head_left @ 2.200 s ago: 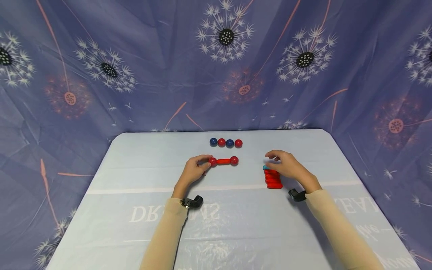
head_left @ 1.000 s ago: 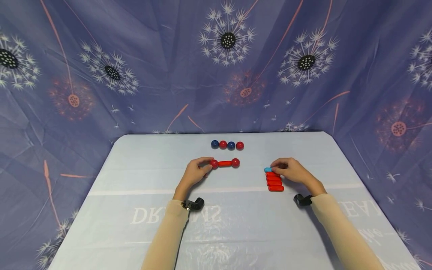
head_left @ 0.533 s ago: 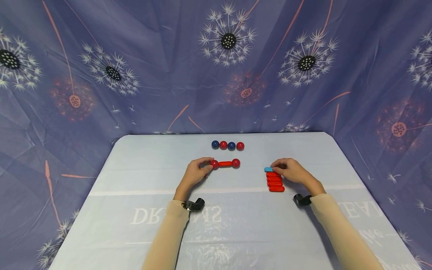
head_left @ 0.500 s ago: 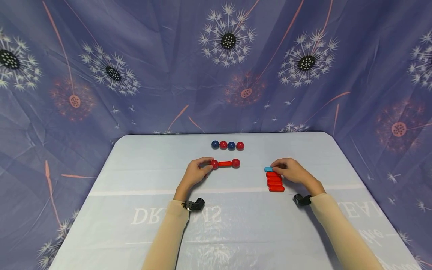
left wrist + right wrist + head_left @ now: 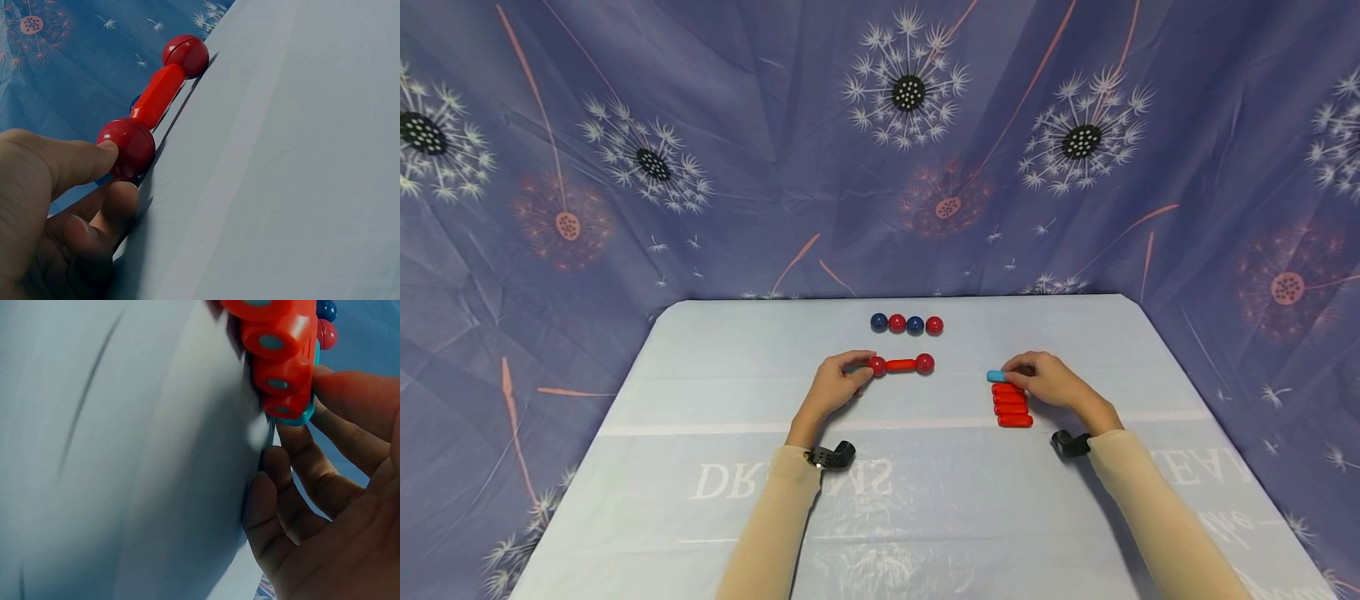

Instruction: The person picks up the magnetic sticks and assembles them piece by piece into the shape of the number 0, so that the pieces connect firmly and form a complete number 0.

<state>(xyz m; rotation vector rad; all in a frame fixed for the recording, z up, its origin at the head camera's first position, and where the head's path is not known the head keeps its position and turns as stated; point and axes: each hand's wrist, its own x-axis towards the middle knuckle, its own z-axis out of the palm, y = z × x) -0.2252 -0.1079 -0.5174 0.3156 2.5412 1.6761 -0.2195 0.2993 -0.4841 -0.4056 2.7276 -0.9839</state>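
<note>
My left hand (image 5: pixel 833 385) pinches a red ball (image 5: pixel 130 147) between thumb and fingers. This ball is one end of a dumbbell shape, with a red rod (image 5: pixel 901 365) joining it to a second red ball (image 5: pixel 925 363). On the right, my right hand (image 5: pixel 1043 377) pinches the right end of a light blue rod (image 5: pixel 996 376) by thumb and fingertips. The blue rod lies just beyond a stack-like row of several red rods (image 5: pixel 1011 406), side by side on the table. In the right wrist view the red rods (image 5: pixel 275 344) hide most of the blue rod (image 5: pixel 299 419).
Behind the dumbbell shape, a row of blue and red balls (image 5: pixel 906 324) lies near the far edge of the white-covered table (image 5: pixel 925 500). A purple curtain (image 5: pixel 820 150) with dandelion prints hangs behind. Each wrist wears a black camera (image 5: pixel 833 455).
My right hand has come down from above the rods and taken hold of the blue rod, which has shifted slightly away from the red ones. My left hand keeps its grip on the ball.
</note>
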